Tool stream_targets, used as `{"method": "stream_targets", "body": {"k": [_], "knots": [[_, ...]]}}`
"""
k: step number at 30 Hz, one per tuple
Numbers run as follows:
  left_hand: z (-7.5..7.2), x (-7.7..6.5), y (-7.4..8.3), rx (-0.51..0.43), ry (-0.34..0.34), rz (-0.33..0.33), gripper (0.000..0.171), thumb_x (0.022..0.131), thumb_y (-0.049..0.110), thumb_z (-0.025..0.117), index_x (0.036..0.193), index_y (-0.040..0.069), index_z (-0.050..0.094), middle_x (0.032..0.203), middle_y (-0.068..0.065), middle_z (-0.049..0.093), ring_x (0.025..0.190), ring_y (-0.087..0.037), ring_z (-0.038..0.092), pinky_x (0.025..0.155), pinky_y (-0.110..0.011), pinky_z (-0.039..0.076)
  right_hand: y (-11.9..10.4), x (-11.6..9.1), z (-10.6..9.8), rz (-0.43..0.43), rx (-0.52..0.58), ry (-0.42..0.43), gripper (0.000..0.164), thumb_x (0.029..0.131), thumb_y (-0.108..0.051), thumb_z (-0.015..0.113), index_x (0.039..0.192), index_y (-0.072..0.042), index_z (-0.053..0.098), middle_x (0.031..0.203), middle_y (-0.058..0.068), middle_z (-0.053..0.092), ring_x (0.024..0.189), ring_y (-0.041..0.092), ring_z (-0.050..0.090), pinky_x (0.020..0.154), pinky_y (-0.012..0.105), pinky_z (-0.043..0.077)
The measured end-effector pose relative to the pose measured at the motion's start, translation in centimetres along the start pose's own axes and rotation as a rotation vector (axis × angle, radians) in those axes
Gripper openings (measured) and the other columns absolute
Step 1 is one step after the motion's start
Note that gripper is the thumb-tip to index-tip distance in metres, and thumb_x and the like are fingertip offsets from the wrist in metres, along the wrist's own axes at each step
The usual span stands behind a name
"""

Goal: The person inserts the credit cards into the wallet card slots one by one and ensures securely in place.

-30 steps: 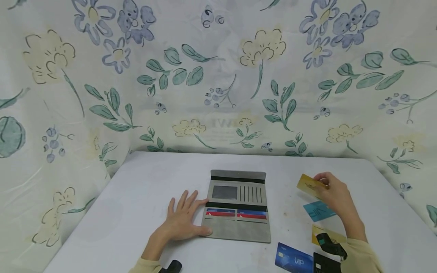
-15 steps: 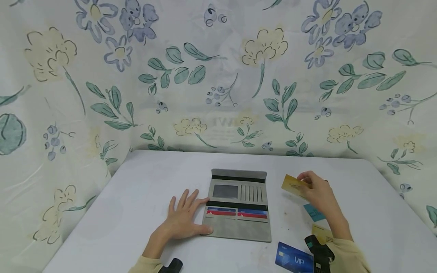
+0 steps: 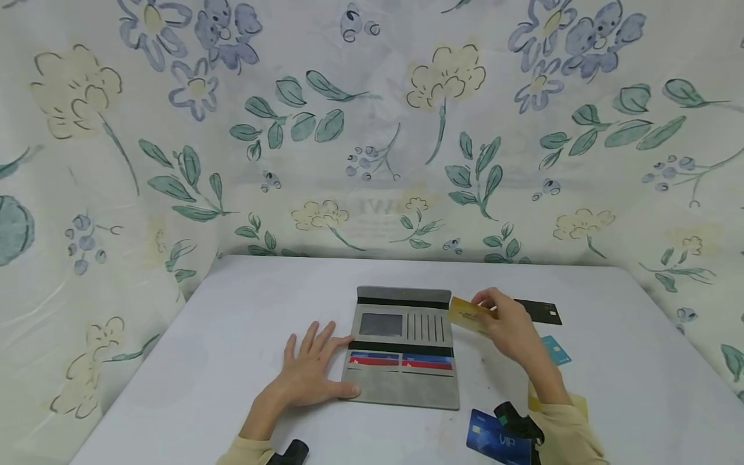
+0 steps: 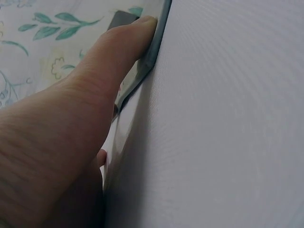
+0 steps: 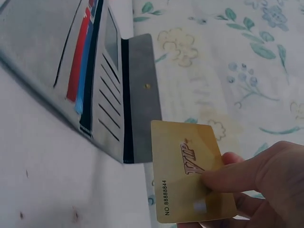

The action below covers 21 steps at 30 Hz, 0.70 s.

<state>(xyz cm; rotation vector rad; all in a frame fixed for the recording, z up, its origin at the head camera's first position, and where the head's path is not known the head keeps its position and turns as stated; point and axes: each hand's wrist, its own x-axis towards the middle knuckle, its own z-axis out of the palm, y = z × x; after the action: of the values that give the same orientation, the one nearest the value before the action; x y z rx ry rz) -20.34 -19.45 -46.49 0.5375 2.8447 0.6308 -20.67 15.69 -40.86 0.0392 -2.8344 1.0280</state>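
A grey wallet lies unfolded on the white table, with blue and red cards tucked in its lower pockets and a row of slots in its upper panel. My left hand rests at its left edge, fingers spread, thumb on the lower corner; the left wrist view shows that thumb on the edge. Between thumb and fingers my right hand pinches a gold VIP card, held just right of the upper panel. In the right wrist view the card's number and lettering show. Its grip is partly hidden behind the card.
Right of the wallet lie a black card, a teal card, a yellow card and a blue VIP card. The right forearm partly covers some of them. A floral curtain hangs behind the table.
My right hand has carried the gold card leftward, from above the loose cards to the wallet's upper right edge. The black card at the back has come into view. My left hand stays put.
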Motion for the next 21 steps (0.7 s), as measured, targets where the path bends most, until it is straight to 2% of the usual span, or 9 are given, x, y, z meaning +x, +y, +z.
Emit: {"method": "stream_targets", "body": {"k": [9,21], "knots": [[0.1,0.2,-0.3,-0.003,0.004,0.002,0.092,0.073,0.067,0.073,0.148,0.023,0.044,0.163,-0.017,0.02,0.15,-0.043,0.002,0.112,-0.069,-0.007,-1.8,0.5,1.6,-0.043,0.03,-0.013,0.018,0.094,0.0,0.061,0.111,-0.005,0.061,0.106,0.016,0.067,0.098,0.033,0.066,0.086,0.048,0.056],[0.2,0.2,-0.2,-0.006,0.005,0.003,0.092,0.073,0.066,0.074,0.148,0.022,0.044,0.163,-0.017,0.02,0.15,-0.043,0.002,0.112,-0.069,-0.007,-5.2,1.3,4.8,-0.112,0.183,-0.058,0.017,0.092,0.002,0.063,0.106,-0.007,0.062,0.105,0.012,0.068,0.097,0.027,0.065,0.09,0.046,0.055]]}}
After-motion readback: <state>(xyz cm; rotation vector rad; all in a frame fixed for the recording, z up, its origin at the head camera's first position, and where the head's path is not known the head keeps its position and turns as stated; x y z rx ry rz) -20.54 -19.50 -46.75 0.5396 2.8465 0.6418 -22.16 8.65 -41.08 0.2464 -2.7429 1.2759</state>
